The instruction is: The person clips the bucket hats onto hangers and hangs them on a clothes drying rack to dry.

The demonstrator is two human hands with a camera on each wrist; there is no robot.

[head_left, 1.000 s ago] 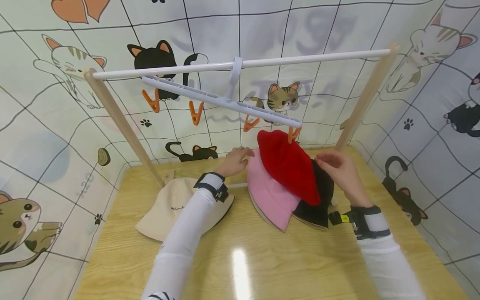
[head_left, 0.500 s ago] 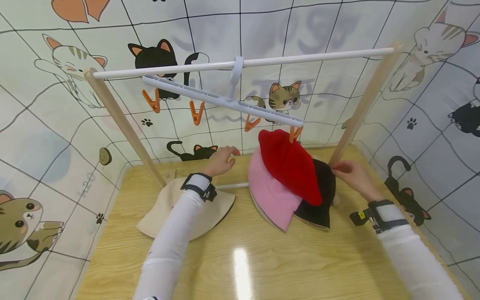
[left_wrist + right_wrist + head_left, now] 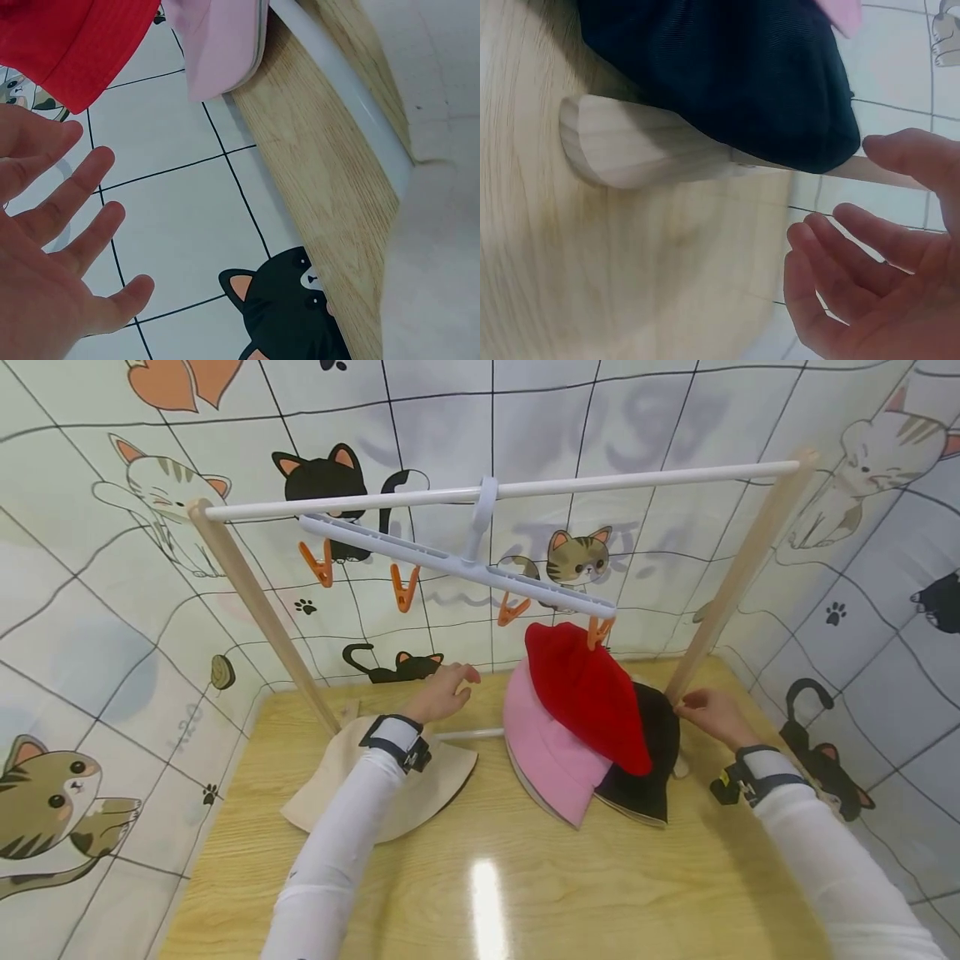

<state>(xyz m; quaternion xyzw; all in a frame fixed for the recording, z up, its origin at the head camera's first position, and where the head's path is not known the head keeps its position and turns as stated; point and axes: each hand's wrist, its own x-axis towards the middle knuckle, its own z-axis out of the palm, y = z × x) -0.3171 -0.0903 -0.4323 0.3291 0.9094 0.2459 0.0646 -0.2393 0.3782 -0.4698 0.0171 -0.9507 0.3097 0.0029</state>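
My left hand [image 3: 441, 692] hovers between the beige bucket hat [image 3: 337, 777] and the pink bucket hat [image 3: 551, 747], its fingers apart and nothing held. In the left wrist view the left fingers [image 3: 94, 176] spread below the red bucket hat [image 3: 82, 45]. At the right, my right hand [image 3: 712, 714] is beside the black bucket hat [image 3: 660, 743], by the rack's post. The right wrist view shows the right thumb [image 3: 907, 154] close to the edge of the black hat [image 3: 735, 82]; the fingers are bent loosely, gripping nothing visible. In the head view the red hat overlaps the pink and black ones.
A white rail [image 3: 630, 482] on wooden posts [image 3: 258, 610] spans above the hats. From it hangs a pale hanger [image 3: 465, 566] with several orange clips [image 3: 405, 588]; the rightmost overlaps the red hat. Cat-printed wall [image 3: 442, 427] stands behind the wooden table [image 3: 570, 893].
My left hand has moved left, away from the pink hat. My right hand has shifted right and slightly down, to the outer side of the black hat. The hats have stayed in place.
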